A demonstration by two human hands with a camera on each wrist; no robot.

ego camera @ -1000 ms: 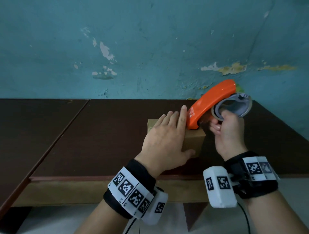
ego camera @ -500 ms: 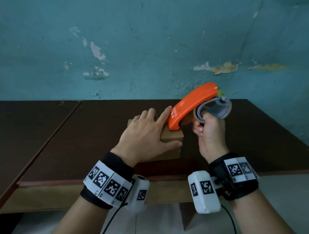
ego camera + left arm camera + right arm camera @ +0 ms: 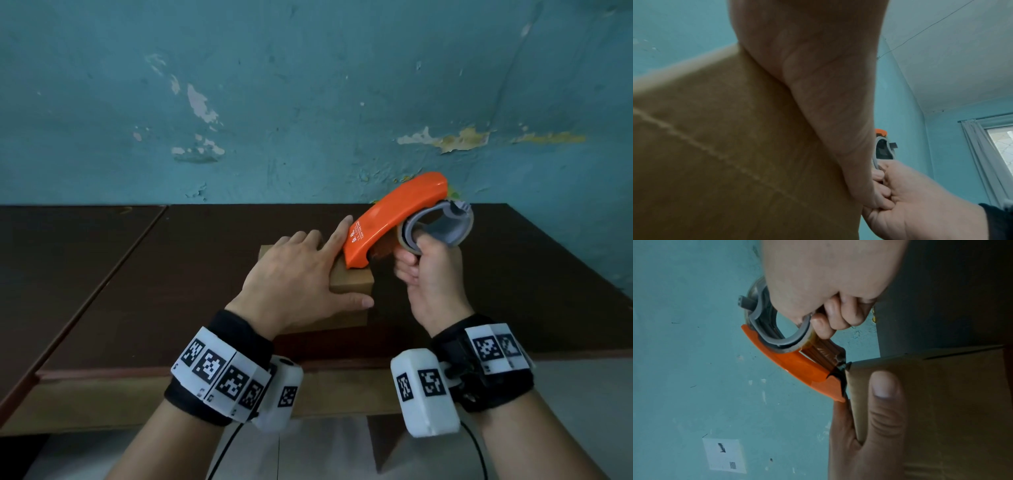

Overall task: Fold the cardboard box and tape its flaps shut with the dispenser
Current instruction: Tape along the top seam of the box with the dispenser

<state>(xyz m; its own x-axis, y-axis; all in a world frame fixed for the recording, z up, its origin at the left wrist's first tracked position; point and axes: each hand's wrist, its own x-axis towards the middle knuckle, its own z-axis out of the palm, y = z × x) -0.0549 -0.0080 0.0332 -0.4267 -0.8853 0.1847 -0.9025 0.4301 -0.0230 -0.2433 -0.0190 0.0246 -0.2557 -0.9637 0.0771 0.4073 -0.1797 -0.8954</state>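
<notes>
A small brown cardboard box [image 3: 352, 282] stands on the dark wooden table [image 3: 171, 274] near its front edge. My left hand [image 3: 301, 274] lies flat on the box top with straight fingers, its thumb [image 3: 885, 399] down the near side. My right hand [image 3: 428, 274] grips the grey ring of the orange tape dispenser [image 3: 394, 219]. The dispenser's front end [image 3: 836, 386] touches the box's top right edge. Brown tape [image 3: 824, 352] runs from the roll to that edge. The box side [image 3: 715, 146] fills the left wrist view.
A teal wall [image 3: 308, 102] with peeling paint rises right behind the table. A second dark tabletop [image 3: 51, 257] adjoins on the left. A window with a curtain [image 3: 992, 146] shows in the left wrist view. A white paper label [image 3: 724, 454] is stuck on the wall.
The box, both hands and the dispenser keep the same pose against each other. The view has shifted, so the group sits differently in the frame.
</notes>
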